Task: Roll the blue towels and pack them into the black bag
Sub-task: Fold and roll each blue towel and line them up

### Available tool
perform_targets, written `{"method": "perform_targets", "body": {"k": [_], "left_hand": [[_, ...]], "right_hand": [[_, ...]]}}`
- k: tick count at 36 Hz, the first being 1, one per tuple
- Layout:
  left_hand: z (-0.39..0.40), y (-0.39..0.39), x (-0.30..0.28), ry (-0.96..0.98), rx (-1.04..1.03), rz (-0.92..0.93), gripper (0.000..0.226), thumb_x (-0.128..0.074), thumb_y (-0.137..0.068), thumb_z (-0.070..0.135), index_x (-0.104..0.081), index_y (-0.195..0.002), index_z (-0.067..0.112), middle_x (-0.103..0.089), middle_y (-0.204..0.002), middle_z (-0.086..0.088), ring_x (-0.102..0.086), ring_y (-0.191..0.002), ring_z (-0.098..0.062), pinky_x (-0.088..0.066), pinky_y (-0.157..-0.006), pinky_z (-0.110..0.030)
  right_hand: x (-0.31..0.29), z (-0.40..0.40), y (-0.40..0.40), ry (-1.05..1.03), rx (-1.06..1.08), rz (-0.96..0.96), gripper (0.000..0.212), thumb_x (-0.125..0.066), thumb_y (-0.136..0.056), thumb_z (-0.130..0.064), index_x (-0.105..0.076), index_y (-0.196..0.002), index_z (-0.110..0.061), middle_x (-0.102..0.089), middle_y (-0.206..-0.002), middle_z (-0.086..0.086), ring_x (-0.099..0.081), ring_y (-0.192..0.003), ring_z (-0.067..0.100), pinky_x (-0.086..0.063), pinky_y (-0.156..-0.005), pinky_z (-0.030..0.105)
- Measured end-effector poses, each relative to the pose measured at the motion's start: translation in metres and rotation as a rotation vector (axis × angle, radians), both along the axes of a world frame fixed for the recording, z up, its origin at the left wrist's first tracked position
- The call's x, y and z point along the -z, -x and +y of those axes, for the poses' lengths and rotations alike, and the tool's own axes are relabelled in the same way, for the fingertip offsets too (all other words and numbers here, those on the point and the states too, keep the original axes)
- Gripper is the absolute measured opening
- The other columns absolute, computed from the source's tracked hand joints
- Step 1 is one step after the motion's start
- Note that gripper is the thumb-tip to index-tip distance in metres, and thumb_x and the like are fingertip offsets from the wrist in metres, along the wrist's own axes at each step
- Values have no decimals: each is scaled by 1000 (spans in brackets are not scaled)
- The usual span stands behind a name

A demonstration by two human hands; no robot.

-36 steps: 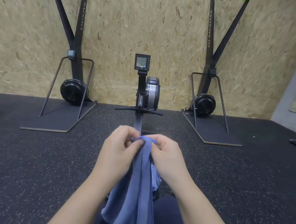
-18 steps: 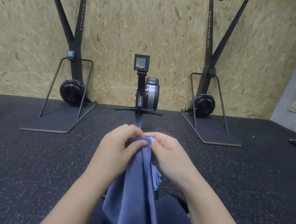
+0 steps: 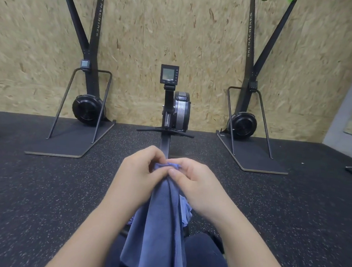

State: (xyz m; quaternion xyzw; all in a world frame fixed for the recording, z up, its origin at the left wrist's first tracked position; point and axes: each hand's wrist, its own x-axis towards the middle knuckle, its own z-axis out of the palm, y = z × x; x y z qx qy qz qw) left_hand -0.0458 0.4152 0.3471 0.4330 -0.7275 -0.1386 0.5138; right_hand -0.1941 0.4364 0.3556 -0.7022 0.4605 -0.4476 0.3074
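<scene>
A blue towel [image 3: 158, 221] hangs in long folds from my two hands, down over my lap at the bottom centre. My left hand [image 3: 141, 172] pinches its top edge from the left, thumb against curled fingers. Touching it from the right, my right hand [image 3: 190, 180] pinches the same top edge. A paler blue piece of cloth [image 3: 185, 213] shows just behind the towel under my right wrist. No black bag is in view.
A rowing machine [image 3: 177, 110] with a small monitor stands straight ahead, its rail running toward me. Two ski machines [image 3: 85, 104] [image 3: 243, 121] on flat bases flank it against the chipboard wall. Black speckled rubber floor [image 3: 41, 197] spreads on both sides.
My hands have drawn closer together at the towel's top edge and bunched it tighter. The towel hangs a little straighter; the view has barely shifted.
</scene>
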Motion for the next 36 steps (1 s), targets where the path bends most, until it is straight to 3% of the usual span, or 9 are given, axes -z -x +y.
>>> {"method": "perform_targets", "body": {"k": [5, 8, 18, 22, 27, 32, 36], "left_hand": [[-2, 0, -3, -4, 53, -72, 21, -73, -81, 19, -56, -73, 30, -58, -67, 21, -49, -63, 0, -35, -59, -12], [-7, -2, -7, 1, 83, -163, 21, -71, -84, 17, -55, -77, 30, -59, -67, 12, -50, -63, -2, -36, -59, -14], [-27, -18, -5, -33, 14, -362, 15, -64, -90, 27, -53, -80, 28, -54, -66, 12, -49, -70, 5, -34, -60, -15], [-34, -29, 0, -34, -34, -430, 16, -61, -92, 30, -50, -80, 29, -54, -70, 13, -48, -71, 1, -30, -59, -17], [-45, -48, 9, -2, -115, -476, 16, -61, -91, 30, -50, -82, 24, -52, -73, 11, -47, -71, 0, -34, -61, -21], [-55, -74, 16, 63, -224, -526, 19, -64, -89, 32, -47, -81, 27, -49, -72, 11, -49, -70, -12, -42, -64, -32], [-57, -94, 19, 174, -225, -622, 27, -63, -88, 38, -37, -83, 35, -43, -75, 14, -49, -71, -16, -44, -59, -32]], "right_hand": [[-5, -2, 4, 81, 67, 49, 24, -51, -96, -10, -71, -100, -23, -71, -98, -11, -62, -93, -4, -44, -83, 10], [-7, -6, 9, 124, 131, 8, 27, -50, -96, -9, -68, -89, -26, -68, -87, -16, -59, -83, -9, -41, -74, 6], [-16, -25, 54, 223, 358, -311, 26, -46, -99, -8, -65, -87, -22, -73, -94, 4, -67, -91, 20, -51, -84, 33], [-13, -37, 73, 210, 425, -400, 25, -43, -100, -11, -64, -90, -20, -73, -93, 3, -65, -84, 15, -50, -79, 30], [-7, -50, 91, 115, 462, -486, 25, -40, -102, -11, -63, -92, -16, -71, -89, -2, -62, -74, 9, -50, -64, 17], [-1, -62, 111, 86, 587, -503, 24, -40, -101, -13, -63, -96, -16, -68, -92, -1, -60, -81, 14, -47, -70, 24], [0, -62, 124, 60, 607, -506, 23, -40, -101, -14, -63, -96, -15, -69, -95, 2, -60, -82, 15, -48, -74, 27]]}}
